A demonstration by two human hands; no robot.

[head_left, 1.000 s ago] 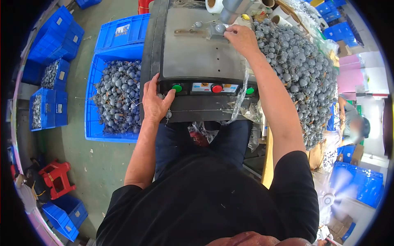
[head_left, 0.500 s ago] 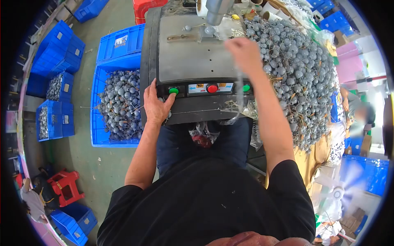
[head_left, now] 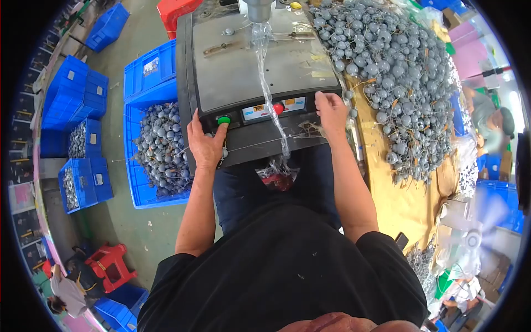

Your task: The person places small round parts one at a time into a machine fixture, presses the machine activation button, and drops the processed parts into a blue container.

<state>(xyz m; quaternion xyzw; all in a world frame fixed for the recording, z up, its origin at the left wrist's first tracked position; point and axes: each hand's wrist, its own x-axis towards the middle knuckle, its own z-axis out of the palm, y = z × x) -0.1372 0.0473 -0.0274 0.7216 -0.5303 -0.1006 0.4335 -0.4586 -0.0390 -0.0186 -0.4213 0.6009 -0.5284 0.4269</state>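
Note:
My left hand (head_left: 206, 141) rests at the left front corner of the grey machine (head_left: 232, 77), fingers apart, thumb on the green button (head_left: 223, 120). At the right end of the control panel is my right hand (head_left: 333, 115), its fingers bent over the spot where a second button sat; whether the fingertips hold anything is unclear. Between my hands is a red button (head_left: 278, 108). A clear plastic strip (head_left: 264, 74) hangs from under the metal cylinder (head_left: 259, 10) across the plate and over the front edge. A small grey ball piece (head_left: 228, 31) lies on the plate.
Many grey balls with wires (head_left: 398, 72) are heaped on the right-hand table (head_left: 381, 199). A blue crate (head_left: 133, 177) of similar balls stands left of the machine. More blue crates, a red stool (head_left: 110, 265) and a blurred fan (head_left: 473, 239) are around. Other people sit at the far right and lower left.
My right hand has come down from above the plate to the panel's right end. The clear strip now hangs across the middle. The view has shifted; my left hand stays at its button.

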